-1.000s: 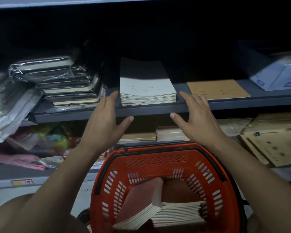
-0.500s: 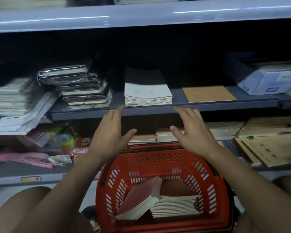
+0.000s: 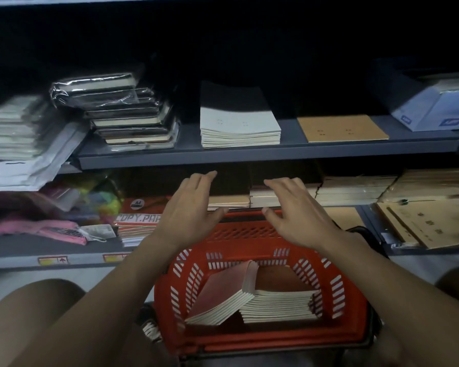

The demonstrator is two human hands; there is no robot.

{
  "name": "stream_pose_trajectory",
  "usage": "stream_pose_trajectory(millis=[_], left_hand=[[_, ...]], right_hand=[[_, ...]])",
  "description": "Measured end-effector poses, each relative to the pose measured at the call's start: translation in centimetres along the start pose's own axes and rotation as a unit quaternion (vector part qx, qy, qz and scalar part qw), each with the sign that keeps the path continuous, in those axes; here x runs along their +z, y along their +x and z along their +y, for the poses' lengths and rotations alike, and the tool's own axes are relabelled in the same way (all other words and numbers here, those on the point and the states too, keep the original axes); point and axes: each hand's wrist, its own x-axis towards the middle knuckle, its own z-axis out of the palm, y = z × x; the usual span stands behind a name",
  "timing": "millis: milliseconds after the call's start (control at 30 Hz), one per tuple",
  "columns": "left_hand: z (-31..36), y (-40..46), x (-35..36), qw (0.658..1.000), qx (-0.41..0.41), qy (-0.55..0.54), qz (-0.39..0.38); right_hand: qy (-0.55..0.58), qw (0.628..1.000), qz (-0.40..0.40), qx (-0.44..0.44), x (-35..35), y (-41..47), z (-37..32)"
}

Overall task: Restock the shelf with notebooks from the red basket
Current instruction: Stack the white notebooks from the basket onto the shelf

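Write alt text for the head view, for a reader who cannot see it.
Two open, empty hands, left and right, hover above a red basket holding two stacks of notebooks. Ahead, a grey shelf carries a pale notebook stack, wrapped dark books and a brown notebook.

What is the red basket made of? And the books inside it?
The red slotted basket looks like moulded plastic: smooth, evenly coloured walls with neat rows of cut-out slots. The pale-edged notebooks in it look like paper, with thin stacked page edges and matte reddish-brown covers, probably card.
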Motion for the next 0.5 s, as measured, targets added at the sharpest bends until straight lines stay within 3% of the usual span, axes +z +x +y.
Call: stream_pose_trajectory(millis=[500], left_hand=[[-3.9,-1.5,8.8,0.981,-0.048,-0.002,-0.185]], right_hand=[[-0.022,0.983,-0.184,-0.002,10.0,0.9,0.0]])
